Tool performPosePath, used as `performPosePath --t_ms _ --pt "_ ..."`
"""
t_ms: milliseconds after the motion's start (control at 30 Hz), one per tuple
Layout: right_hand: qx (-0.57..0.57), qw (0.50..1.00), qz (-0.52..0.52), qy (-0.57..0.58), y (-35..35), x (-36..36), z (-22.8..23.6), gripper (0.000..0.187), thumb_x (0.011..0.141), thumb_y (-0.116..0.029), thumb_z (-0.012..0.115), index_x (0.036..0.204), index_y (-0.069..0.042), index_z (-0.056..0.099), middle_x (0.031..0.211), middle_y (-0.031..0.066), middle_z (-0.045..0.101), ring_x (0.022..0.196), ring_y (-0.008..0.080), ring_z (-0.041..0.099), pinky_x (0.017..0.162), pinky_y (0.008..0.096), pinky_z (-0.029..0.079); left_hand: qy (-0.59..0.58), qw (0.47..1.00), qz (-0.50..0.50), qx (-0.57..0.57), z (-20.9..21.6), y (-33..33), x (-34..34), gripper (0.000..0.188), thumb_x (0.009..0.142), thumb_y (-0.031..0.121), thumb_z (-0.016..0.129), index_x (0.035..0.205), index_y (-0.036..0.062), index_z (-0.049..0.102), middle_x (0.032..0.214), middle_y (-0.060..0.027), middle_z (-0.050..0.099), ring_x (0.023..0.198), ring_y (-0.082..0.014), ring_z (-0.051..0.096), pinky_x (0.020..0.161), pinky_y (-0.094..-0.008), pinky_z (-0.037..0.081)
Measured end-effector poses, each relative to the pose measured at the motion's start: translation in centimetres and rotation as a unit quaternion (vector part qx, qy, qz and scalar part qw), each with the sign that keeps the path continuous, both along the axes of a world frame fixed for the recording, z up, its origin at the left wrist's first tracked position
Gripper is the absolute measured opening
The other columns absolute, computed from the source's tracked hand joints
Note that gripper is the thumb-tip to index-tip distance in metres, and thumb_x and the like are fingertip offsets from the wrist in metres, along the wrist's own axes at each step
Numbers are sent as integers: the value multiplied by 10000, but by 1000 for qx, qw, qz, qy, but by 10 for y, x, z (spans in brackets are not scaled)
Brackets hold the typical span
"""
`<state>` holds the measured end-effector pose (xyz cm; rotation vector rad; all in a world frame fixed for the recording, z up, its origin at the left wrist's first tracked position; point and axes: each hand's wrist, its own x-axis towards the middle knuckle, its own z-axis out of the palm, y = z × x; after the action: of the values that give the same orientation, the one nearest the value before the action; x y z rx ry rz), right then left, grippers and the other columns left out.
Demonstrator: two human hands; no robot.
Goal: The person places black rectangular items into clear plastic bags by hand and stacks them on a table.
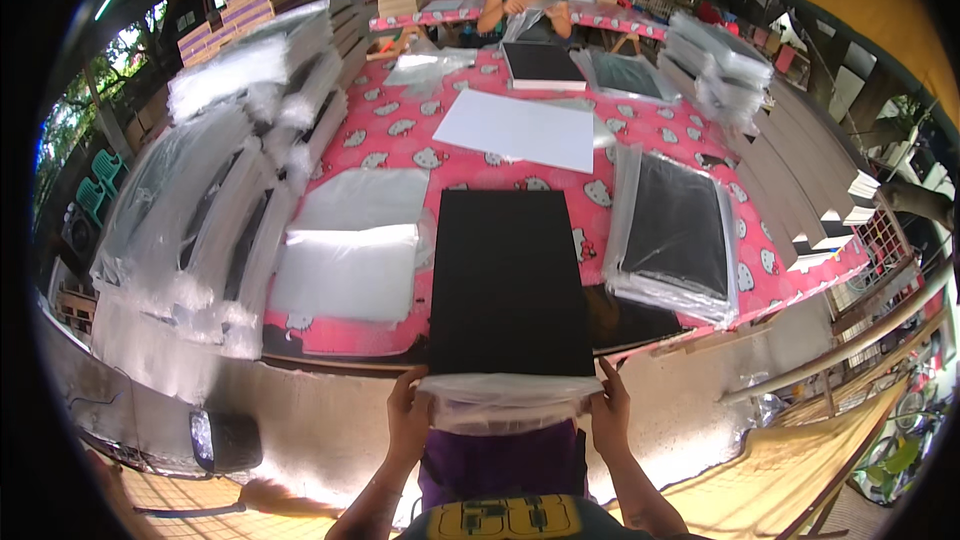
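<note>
A flat black rectangular board or book (512, 280) lies in front of me, its far part over the near table edge. Its near end sits at the mouth of a clear plastic bag (512, 402), which is bunched above my lap. My left hand (408, 406) pinches the bag's left side, close to the black thing's near corner. On the opposite side my right hand (609, 404) grips the bag with bent fingers. Whether either hand also touches the black thing is hidden.
Clear plastic bags (350, 250) lie left on the pink patterned table cover (390, 110). Beyond is a white sheet (520, 128). Bagged black items (675, 225) lie right; wrapped stacks (230, 180) and book stacks (800, 170) flank the table. Across it, another person (530, 5) handles plastic.
</note>
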<state>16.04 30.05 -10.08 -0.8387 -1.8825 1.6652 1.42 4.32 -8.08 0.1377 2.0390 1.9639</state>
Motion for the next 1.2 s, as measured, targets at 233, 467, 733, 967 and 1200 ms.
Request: performPosePath --t_ms 233,467,733,967,1200 --pt "154 987 -27 26 -2 4 -14 466 850 89 424 1300 10 514 875 102 642 705 130 610 645 253 500 25 999 -29 -27 6 -2 7 477 856 -4 427 1330 -43 461 784 -53 612 592 -65 518 524 -204 419" --pt "-108 989 9 98 16 26 37 83 813 35 536 802 -43 510 760 50 590 636 91 586 538 218 490 112 988 20 105 21 -15 15 107 793 -57 534 883 -6 562 791 -40 624 652 -70 556 591 -215 451" --pt "-341 792 285 419 48 -34 197 622 843 -162 645 1390 -114 354 1202 102 594 1121 258 564 1008 398 402 -39 742 -232 628 178 3 -43 542 944 426 399 1272 0 468 1284 -205 504 1167 -341 508 1011 -511 381" --pt "-397 808 215 379 107 -139 184 236 915 -201 594 1136 -118 589 975 22 662 957 162 596 890 363 437 -75 809 -124 569 149 70 -163 265 900 105 530 1139 -7 550 1140 -104 618 1064 -203 589 931 -354 478" --pt "-423 877 94 206 134 -158 7 135 905 -155 592 1003 -62 596 966 70 639 841 183 582 796 339 458 -222 890 -31 397 -41 70 -197 257 891 97 511 1120 -12 550 1084 -111 608 1057 -226 567 920 -338 450"
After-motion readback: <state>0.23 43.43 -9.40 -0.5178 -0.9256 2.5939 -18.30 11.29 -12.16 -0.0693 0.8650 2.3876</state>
